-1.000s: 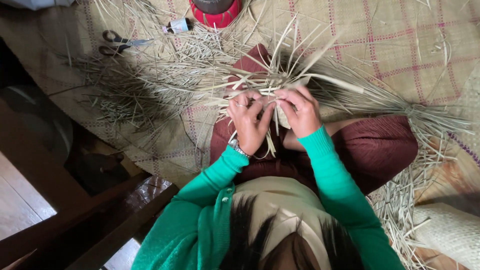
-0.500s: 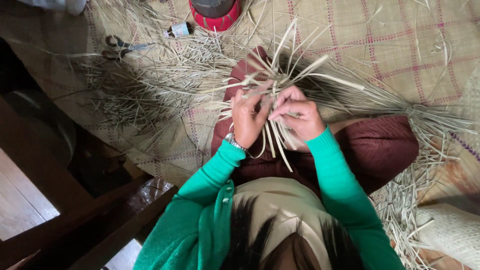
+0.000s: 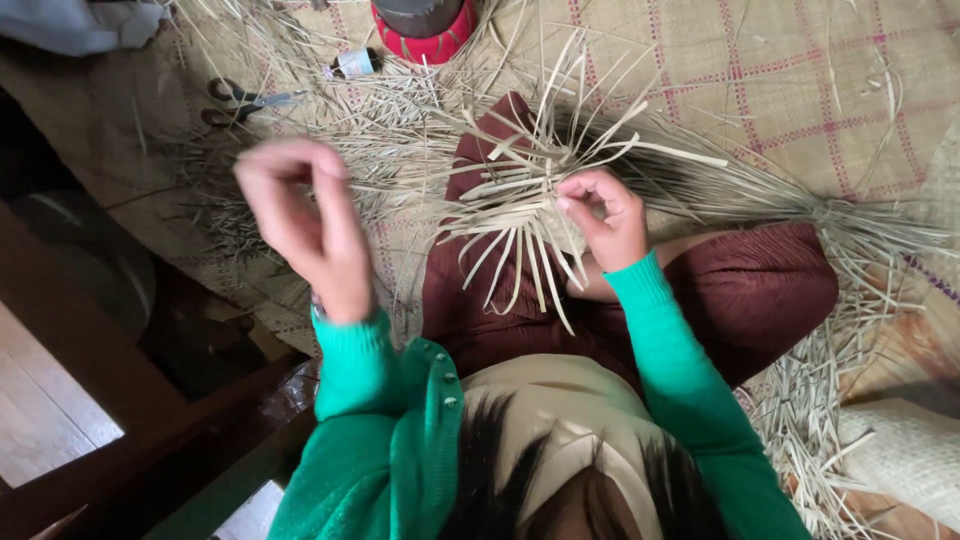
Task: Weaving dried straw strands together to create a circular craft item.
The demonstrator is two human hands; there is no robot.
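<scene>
Right hand [image 3: 605,215] pinches woven straw piece [image 3: 525,215]; left hand [image 3: 305,225] raised, blurred, fingers loosely curled, empty. Red container [image 3: 425,30] at 12 o'clock.

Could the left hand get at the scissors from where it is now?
Probably yes. The left hand is raised, blurred and seems empty, and the scissors lie uncovered on the mat just beyond it, with only loose straw beside them.

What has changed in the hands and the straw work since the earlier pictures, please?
The left hand has let go of the woven straw strips and lifted away to the left, blurred. The right hand stays gripping the strips on the lap; scissors unmoved.
</scene>
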